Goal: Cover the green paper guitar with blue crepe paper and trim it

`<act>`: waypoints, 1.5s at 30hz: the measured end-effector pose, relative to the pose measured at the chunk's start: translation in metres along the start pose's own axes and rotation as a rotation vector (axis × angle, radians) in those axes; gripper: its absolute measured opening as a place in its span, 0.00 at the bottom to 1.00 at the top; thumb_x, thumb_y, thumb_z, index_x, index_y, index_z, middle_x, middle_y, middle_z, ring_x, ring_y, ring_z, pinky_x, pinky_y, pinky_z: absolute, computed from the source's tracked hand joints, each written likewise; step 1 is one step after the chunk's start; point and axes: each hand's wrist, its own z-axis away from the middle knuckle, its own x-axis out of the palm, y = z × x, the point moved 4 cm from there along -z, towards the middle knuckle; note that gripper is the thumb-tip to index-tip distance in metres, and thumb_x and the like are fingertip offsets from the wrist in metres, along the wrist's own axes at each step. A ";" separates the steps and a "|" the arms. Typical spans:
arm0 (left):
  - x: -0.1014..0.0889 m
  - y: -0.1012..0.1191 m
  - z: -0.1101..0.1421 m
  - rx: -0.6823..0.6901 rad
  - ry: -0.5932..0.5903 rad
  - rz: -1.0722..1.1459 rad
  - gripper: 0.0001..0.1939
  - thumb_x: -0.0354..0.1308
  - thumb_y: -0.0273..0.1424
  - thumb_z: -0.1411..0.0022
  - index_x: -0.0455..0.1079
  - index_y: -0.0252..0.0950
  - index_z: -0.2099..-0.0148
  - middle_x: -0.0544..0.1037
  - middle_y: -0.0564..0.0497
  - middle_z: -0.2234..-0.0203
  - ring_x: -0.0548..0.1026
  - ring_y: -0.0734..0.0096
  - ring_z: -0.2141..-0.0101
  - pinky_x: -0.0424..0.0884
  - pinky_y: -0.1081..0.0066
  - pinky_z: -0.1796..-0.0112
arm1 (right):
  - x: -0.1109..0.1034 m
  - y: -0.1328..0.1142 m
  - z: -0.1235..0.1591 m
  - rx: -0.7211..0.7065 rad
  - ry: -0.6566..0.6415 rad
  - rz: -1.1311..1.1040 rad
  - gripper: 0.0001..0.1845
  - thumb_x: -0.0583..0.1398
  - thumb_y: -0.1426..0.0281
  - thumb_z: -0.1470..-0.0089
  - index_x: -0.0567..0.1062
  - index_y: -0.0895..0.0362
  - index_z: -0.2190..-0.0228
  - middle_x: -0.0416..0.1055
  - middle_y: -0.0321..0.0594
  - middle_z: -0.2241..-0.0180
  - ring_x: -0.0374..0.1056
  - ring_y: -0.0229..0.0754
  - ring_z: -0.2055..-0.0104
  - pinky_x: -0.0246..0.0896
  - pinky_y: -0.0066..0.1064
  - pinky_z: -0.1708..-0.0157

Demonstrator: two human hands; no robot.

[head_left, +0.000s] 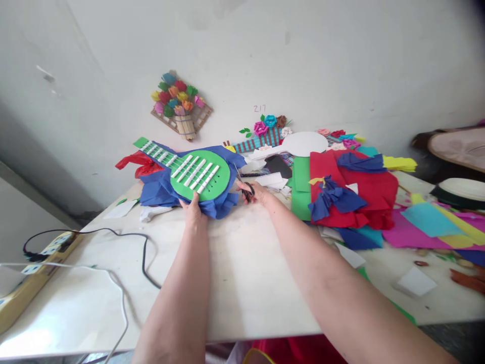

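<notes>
A green paper instrument [182, 187], round-bodied with a long neck and white strips and strings, lies tilted over blue crepe paper [159, 187]. My left hand [194, 210] grips its lower edge, thumb on top of the green face and fingers underneath. Just right of the blue paper, my right hand [253, 194] is closed around the dark handles of a pair of scissors [247, 189]. Their blades point up and left, close to the blue paper's right edge. Whether they touch it I cannot tell. Red crepe paper [138, 163] sticks out behind the neck.
Red crepe sheets [352, 202] and green card [300, 184] are piled on the right. A white round-bodied cutout [306, 144] leans near the wall. Left, a power strip [41, 275] has a black cable [145, 253] and a white cable [123, 303] crossing the table [242, 298].
</notes>
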 end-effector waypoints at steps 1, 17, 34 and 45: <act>0.000 0.000 0.000 -0.003 0.002 0.003 0.23 0.58 0.18 0.47 0.62 0.49 0.53 0.74 0.57 0.62 0.74 0.77 0.57 0.73 0.70 0.58 | 0.000 0.000 0.000 -0.003 0.006 0.000 0.30 0.57 0.45 0.50 0.73 0.62 0.67 0.67 0.35 0.82 0.65 0.33 0.84 0.44 0.21 0.89; -0.001 -0.002 0.000 -0.008 -0.016 -0.020 0.23 0.56 0.16 0.46 0.63 0.48 0.54 0.74 0.55 0.58 0.74 0.76 0.56 0.74 0.72 0.60 | 0.002 0.001 0.000 0.004 0.077 -0.066 0.28 0.60 0.46 0.53 0.73 0.61 0.71 0.63 0.31 0.86 0.59 0.30 0.88 0.42 0.20 0.91; 0.000 -0.002 0.001 -0.012 -0.009 -0.053 0.27 0.57 0.18 0.47 0.61 0.50 0.49 0.74 0.55 0.60 0.74 0.77 0.57 0.74 0.71 0.59 | 0.005 -0.001 -0.002 0.006 0.173 -0.055 0.19 0.63 0.55 0.51 0.71 0.60 0.74 0.60 0.28 0.89 0.56 0.29 0.90 0.39 0.20 0.93; 0.000 -0.001 0.002 -0.049 -0.010 -0.063 0.25 0.55 0.17 0.47 0.63 0.47 0.51 0.74 0.54 0.61 0.75 0.77 0.60 0.74 0.71 0.58 | 0.002 0.001 0.000 0.014 0.120 -0.083 0.27 0.60 0.47 0.53 0.72 0.60 0.71 0.64 0.31 0.86 0.61 0.31 0.88 0.43 0.19 0.92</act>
